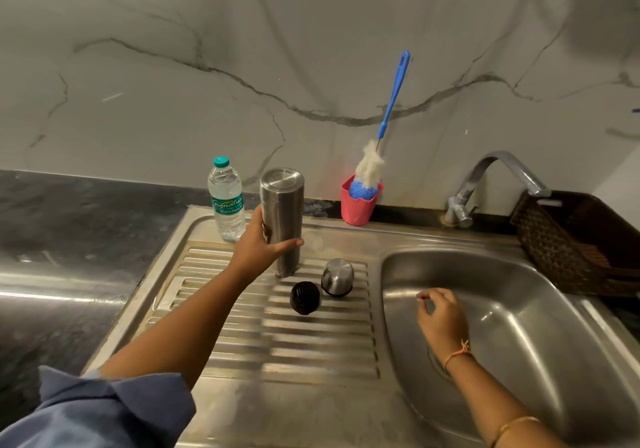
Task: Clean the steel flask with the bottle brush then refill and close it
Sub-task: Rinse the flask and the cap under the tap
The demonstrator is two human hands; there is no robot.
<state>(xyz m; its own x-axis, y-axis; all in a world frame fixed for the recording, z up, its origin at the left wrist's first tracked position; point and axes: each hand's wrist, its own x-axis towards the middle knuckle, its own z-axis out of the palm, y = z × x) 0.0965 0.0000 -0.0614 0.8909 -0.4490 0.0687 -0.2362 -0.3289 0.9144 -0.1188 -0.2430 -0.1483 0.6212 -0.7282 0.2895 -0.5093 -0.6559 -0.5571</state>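
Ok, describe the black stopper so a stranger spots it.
Find the steel sink, then its ribbed drainboard on the left. In front of the steel flask lie two pieces. The black stopper is the nearer, left one, dark and ridged; the steel cap beside it is shiny.

The left hand (258, 243) and the right hand (441, 316) are bare, as are both forearms. On the left arm a blue-grey cloth sleeve (104, 409) sits bunched near the elbow — loose, creased, with a folded edge. The right wrist wears a thin orange thread (459, 352) with a small knot sticking out; higher up that forearm sits a slim, plain gold-coloured bangle (512, 425).
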